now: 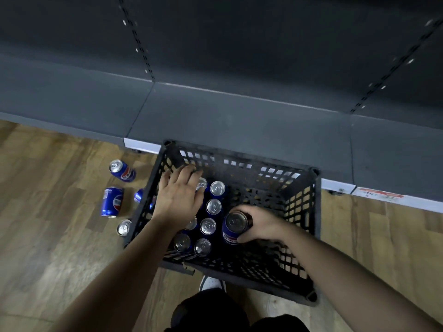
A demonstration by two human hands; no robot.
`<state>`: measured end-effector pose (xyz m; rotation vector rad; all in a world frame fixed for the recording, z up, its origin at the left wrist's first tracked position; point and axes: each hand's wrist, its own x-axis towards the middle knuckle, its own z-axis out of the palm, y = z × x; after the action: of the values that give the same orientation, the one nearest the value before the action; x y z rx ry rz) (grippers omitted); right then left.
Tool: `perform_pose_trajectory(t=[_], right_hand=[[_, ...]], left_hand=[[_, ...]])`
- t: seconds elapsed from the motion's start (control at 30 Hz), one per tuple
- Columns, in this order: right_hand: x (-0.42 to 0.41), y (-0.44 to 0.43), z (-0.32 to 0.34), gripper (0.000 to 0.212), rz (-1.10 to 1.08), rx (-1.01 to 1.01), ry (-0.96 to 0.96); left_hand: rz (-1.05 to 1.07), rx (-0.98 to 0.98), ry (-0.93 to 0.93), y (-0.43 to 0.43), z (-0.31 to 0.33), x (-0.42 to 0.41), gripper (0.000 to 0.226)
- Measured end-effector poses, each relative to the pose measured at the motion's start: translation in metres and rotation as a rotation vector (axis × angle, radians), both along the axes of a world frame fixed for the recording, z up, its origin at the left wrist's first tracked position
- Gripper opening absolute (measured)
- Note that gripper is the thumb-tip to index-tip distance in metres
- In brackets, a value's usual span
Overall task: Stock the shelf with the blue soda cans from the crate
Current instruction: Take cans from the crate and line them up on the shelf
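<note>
A black plastic crate (302,212) stands on the floor against the dark grey shelf (239,116). Several blue soda cans (208,225) stand upright in the crate's left half. My right hand (261,226) grips one blue can (233,227), tilted and raised above the others. My left hand (178,195) reaches into the crate's far left corner with its fingers spread over a can (202,184); whether it holds that can is hidden. The shelf's bottom board holds no cans.
Several blue cans lie or stand on the wooden floor left of the crate, among them one lying can (112,201) and another (122,170). A white shoe (212,283) shows below the crate. Price rails (393,197) edge the shelf front.
</note>
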<state>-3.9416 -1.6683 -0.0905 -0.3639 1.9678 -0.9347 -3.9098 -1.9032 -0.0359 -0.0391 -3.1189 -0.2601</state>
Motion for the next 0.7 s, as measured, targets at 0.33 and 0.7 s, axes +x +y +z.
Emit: perform_pose_trajectory(t=[0.33,0.7], right_hand=[[-0.026,0.009,0.269,0.058,-0.129,-0.07,0.07],[-0.036,0.018,0.552,0.057,-0.156,-0.171,0.244]], left_hand=[[-0.069,-0.024,0.054,0.009,0.238,-0.023,0.052],[-0.049,-0.026,0.252,0.005,0.479,-0.021,0.052]])
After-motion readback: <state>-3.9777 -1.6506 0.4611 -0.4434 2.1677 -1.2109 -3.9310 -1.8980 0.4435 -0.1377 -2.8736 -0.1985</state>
